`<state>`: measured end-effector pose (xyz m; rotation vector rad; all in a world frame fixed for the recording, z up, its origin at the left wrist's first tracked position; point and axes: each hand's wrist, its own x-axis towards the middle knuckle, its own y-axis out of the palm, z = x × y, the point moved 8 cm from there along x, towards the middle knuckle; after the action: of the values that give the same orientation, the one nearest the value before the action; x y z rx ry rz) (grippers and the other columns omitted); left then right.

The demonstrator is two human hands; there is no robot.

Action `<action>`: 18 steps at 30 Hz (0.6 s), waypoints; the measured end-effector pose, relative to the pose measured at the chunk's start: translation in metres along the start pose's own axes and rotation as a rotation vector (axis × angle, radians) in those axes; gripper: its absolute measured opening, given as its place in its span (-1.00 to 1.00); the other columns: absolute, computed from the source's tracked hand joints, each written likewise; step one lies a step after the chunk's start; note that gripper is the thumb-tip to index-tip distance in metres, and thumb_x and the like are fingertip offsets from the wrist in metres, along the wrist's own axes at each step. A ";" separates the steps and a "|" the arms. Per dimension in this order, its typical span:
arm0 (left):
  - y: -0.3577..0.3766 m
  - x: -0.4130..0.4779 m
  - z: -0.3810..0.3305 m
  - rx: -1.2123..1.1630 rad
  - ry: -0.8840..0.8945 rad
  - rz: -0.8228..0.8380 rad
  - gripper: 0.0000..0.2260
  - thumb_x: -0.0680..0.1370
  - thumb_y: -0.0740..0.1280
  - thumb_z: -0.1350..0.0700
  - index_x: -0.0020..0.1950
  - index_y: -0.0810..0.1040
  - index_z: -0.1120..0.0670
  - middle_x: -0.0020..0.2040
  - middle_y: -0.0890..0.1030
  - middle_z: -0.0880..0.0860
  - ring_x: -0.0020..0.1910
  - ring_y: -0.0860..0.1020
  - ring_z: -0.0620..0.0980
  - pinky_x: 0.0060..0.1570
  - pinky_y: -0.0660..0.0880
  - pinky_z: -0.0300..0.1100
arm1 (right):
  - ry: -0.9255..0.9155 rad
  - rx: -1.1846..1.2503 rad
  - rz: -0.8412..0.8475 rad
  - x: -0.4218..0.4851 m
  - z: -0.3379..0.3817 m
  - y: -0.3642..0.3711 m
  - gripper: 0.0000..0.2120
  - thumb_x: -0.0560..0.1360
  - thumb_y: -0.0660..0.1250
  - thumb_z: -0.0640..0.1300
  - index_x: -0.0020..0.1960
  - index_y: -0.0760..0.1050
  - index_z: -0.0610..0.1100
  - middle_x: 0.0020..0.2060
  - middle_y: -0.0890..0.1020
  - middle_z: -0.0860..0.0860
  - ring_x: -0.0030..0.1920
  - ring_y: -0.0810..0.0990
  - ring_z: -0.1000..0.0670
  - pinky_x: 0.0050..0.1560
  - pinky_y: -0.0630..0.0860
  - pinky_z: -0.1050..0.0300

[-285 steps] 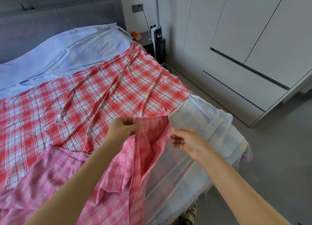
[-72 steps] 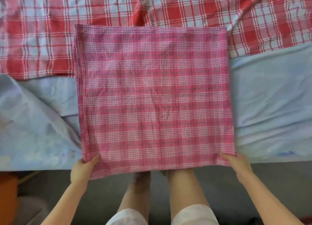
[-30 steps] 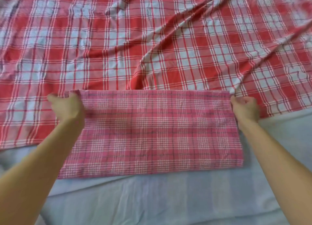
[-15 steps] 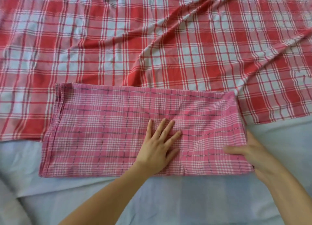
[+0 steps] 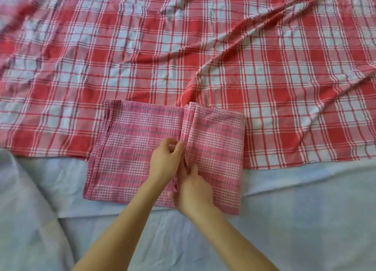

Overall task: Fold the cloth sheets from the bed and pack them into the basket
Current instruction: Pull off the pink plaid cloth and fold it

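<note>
The pink checked cloth [image 5: 130, 148] lies folded on the bed in front of me, its right part doubled over toward the middle so a flap edge runs down its centre. My left hand [image 5: 164, 163] pinches that flap edge with curled fingers and thumb. Just below it, my right hand [image 5: 193, 191] grips the same edge, thumb on top of the flap. The two hands touch each other. No basket is in view.
A large red-and-white checked sheet [image 5: 203, 57] lies wrinkled across the far part of the bed, partly under the pink cloth. A pale blue sheet [image 5: 295, 209] covers the near part of the bed, bunched up at the left [image 5: 26, 209].
The right end of the pink cloth has been folded over to the left. My left hand went from flat on the cloth to pinching the flap edge, and my right hand came to the middle.
</note>
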<state>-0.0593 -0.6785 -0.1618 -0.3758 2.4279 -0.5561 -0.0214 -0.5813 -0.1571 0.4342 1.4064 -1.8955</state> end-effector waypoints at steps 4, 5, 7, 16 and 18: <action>0.009 0.000 -0.005 0.132 0.063 -0.049 -0.85 0.55 0.31 0.08 0.06 0.44 0.09 -0.29 0.49 -0.08 -0.35 0.47 -0.11 -0.37 0.35 -0.22 | -0.047 0.254 -0.256 -0.024 -0.035 -0.033 -0.62 0.52 0.27 0.06 0.32 0.43 0.03 0.06 0.54 -0.01 0.02 0.59 -0.10 -0.03 0.48 0.06; 0.010 -0.002 -0.004 0.127 0.078 -0.071 -0.89 0.56 0.28 0.13 0.06 0.44 0.11 -0.32 0.48 -0.07 -0.40 0.45 -0.11 -0.42 0.31 -0.23 | 0.032 0.259 -0.449 -0.030 -0.058 -0.048 -0.68 0.52 0.28 0.03 0.22 0.52 -0.05 0.01 0.60 -0.03 0.01 0.60 -0.12 -0.03 0.49 0.04; 0.010 -0.008 0.000 0.087 0.102 -0.124 -0.94 0.59 0.23 0.17 0.05 0.43 0.12 -0.35 0.50 -0.03 -0.45 0.44 -0.09 -0.47 0.31 -0.21 | 0.258 0.252 -0.666 -0.040 -0.104 -0.064 -0.67 0.51 0.31 0.00 0.19 0.53 -0.16 -0.01 0.62 -0.09 0.01 0.58 -0.16 -0.04 0.50 -0.02; 0.000 -0.050 0.020 0.557 0.436 -0.299 -0.65 0.41 0.45 0.12 0.14 0.52 0.19 -0.25 0.58 0.08 -0.32 0.53 0.07 -0.39 0.49 -0.12 | 0.303 1.185 -0.282 -0.022 -0.101 -0.057 -0.53 0.35 0.48 -0.30 0.13 0.39 0.02 0.03 0.62 0.01 -0.05 0.64 -0.01 -0.09 0.58 0.02; -0.024 -0.052 0.034 0.425 0.352 -0.309 -0.70 0.48 0.38 0.14 0.18 0.52 0.21 -0.13 0.60 0.10 -0.18 0.55 0.09 -0.22 0.50 -0.09 | 0.195 1.126 -0.308 -0.032 -0.062 -0.080 -0.51 0.32 0.46 -0.35 0.06 0.40 0.09 -0.01 0.63 0.04 -0.06 0.65 0.01 -0.07 0.59 0.00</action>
<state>0.0057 -0.6896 -0.1487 -0.5053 2.4978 -1.3440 -0.0660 -0.5018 -0.1032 0.9747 0.3658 -2.8489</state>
